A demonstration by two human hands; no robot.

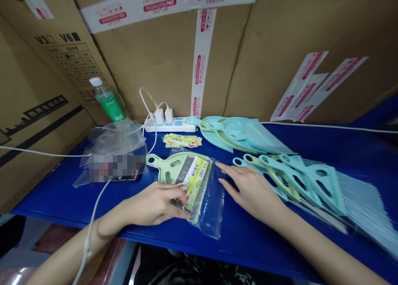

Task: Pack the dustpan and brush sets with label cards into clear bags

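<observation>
Your left hand (155,204) clamps the slippery clear plastic bag (211,206) around a stiff green plastic hand broom (169,173), firmest at its handle; your right hand (251,192) lies open beside the bag.

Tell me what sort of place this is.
Most likely a packing station in a stockroom or small workshop. Taped cardboard cartons are stacked behind a blue bench, which holds piles of matching dustpans and brushes, and a labelled brush sits in a plastic bag.

L hand (155,204) curled, palm down; R hand (251,192) splayed, palm down.
</observation>
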